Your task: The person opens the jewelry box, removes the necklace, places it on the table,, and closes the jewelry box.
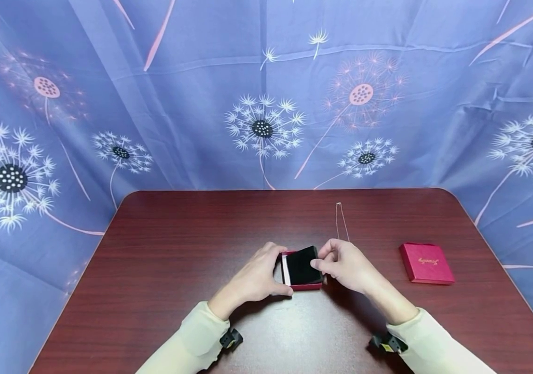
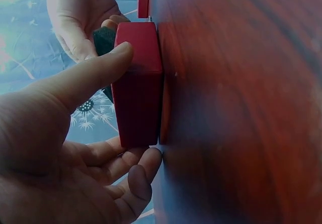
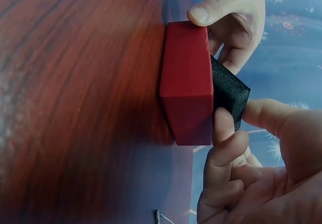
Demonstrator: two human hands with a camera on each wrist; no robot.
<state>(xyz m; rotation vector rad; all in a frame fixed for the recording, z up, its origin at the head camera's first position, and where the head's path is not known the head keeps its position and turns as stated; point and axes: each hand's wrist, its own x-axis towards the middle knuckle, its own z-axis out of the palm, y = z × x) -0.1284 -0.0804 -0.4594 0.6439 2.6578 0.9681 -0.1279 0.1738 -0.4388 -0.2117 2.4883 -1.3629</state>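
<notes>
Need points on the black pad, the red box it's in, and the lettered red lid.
Black pad (image 1: 301,266): head view, middle of its upper face.
Red box (image 3: 187,68): right wrist view, an outer side wall.
Red lid (image 1: 427,265): head view, its lettered top.

The table (image 1: 177,249) was reddish-brown with dark wood grain, its far corners rounded. On it sat an open red box (image 1: 306,286), about the middle; a thin chain (image 1: 344,223) lay farther off — slightly right of the box — and a red lid (image 1: 427,267) with gold lettering rested at right.
</notes>
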